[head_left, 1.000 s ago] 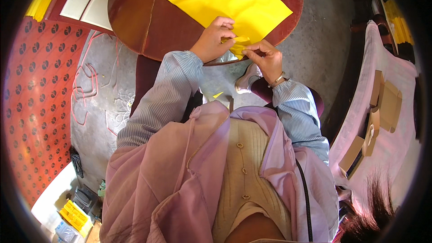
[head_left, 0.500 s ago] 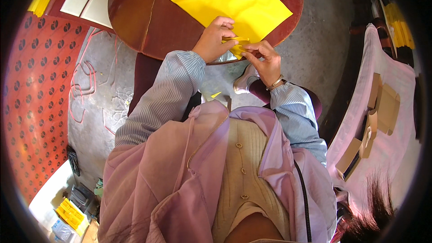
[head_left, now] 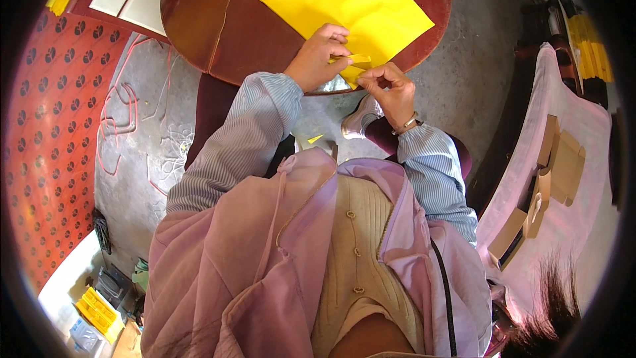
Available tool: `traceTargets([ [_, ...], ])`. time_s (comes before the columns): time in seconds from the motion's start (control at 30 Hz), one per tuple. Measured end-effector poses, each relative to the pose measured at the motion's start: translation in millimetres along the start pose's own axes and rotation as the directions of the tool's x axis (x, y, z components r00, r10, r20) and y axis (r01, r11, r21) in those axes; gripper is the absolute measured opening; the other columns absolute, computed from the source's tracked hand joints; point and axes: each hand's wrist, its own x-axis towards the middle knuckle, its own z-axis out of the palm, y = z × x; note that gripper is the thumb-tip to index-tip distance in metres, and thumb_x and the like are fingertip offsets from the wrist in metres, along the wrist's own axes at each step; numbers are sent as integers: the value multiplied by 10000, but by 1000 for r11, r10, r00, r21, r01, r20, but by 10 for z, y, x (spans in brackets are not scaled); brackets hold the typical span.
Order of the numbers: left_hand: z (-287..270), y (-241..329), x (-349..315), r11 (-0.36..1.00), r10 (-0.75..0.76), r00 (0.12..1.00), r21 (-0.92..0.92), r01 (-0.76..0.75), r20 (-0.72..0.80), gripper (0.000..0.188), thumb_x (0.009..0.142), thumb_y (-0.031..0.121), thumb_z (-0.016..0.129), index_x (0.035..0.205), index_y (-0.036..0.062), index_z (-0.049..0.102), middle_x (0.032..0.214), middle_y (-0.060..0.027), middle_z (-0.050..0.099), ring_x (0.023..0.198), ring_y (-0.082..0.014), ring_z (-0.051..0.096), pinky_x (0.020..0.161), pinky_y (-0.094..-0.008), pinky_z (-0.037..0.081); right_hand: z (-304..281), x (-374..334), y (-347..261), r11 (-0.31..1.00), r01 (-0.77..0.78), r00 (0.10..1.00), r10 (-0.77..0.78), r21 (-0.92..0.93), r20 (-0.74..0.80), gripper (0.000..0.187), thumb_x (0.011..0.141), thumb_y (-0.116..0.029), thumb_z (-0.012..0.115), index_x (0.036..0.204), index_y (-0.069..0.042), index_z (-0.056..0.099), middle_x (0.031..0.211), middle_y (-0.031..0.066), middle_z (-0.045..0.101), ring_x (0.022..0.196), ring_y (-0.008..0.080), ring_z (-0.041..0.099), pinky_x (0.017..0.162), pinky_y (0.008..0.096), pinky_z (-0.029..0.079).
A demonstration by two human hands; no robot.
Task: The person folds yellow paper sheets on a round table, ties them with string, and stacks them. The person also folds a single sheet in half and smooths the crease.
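Observation:
A bright yellow sheet (head_left: pixel 344 3), which looks like cloth, lies flat on a round reddish-brown table (head_left: pixel 189 16). Its nearest corner reaches the table's front edge. Over that corner my left hand (head_left: pixel 319 59) is closed, thumb and fingers pinching a narrow folded yellow strip (head_left: pixel 360 58). Just right of it, my right hand (head_left: pixel 392 93) pinches the edge of the same corner between thumb and index finger. Whether the strip is part of the sheet or a separate piece I cannot tell. My fingertips hide some of the corner.
A small yellow scrap (head_left: pixel 315 139) lies on the concrete floor below the table. Pinkish cables (head_left: pixel 126 119) trail on the floor at left, beside a red patterned panel (head_left: pixel 59 132). Opened cardboard boxes (head_left: pixel 566 166) rest on a pink cloth-covered surface (head_left: pixel 589 219) at right.
The yellow strip by my left hand now stands out straighter from the corner. My right fingers stay pinched at the corner, with only a slight shift. The large sheet keeps its place on the table.

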Motion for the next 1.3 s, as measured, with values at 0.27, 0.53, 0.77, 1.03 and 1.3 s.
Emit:
traceTargets([
  [0.27, 28, 125, -9, 998, -56, 998, -44, 54, -41, 110, 885, 75, 751, 892, -31, 725, 1338, -175, 583, 1188, -327, 630, 1009, -398, 512, -401, 566, 83, 997, 45, 971, -30, 59, -237, 134, 1000, -109, 724, 990, 24, 735, 984, 64, 707, 857, 127, 660, 744, 270, 540],
  [0.53, 42, 200, -46, 998, -60, 997, 6, 61, -58, 72, 877, 49, 732, 893, -20, 720, 1353, -219, 576, 1222, -385, 599, 1041, -438, 500, -1037, 2840, 1032, 888, -53, 927, -127, -457, -353, 436, 978, -227, 715, 1367, -46, 639, 1445, 186, 577, 1190, 333, 657, 1006, 393, 549],
  [0.77, -36, 274, 23, 1000, -26, 1000, 10, 26, 9, 103, 853, 59, 737, 931, -8, 726, 1371, -258, 569, 1183, -413, 597, 1000, -466, 517, -1257, 3845, 1543, 612, -121, 891, -280, -781, -357, 241, 859, -283, 822, 1045, -131, 795, 1097, 120, 704, 1075, 341, 663, 957, 433, 535],
  [1.03, -81, 341, 20, 996, -87, 994, -13, 89, 72, 159, 869, 114, 700, 974, 0, 741, 1374, -263, 561, 1183, -435, 581, 1022, -494, 487, -1210, 3881, 1251, 616, -364, 891, 12, -698, -454, 314, 817, -253, 858, 1068, -103, 743, 1114, 145, 728, 1018, 374, 706, 896, 466, 558],
  [1.3, 17, 184, -17, 999, 40, 999, 24, -39, -8, 168, 890, 151, 703, 957, -2, 725, 1356, -278, 582, 1226, -461, 561, 1071, -507, 455, -1177, 3223, 186, 880, -236, 896, 33, -412, -443, 395, 943, -281, 794, 1261, -63, 706, 1301, 129, 716, 1175, 301, 700, 1002, 390, 573],
])
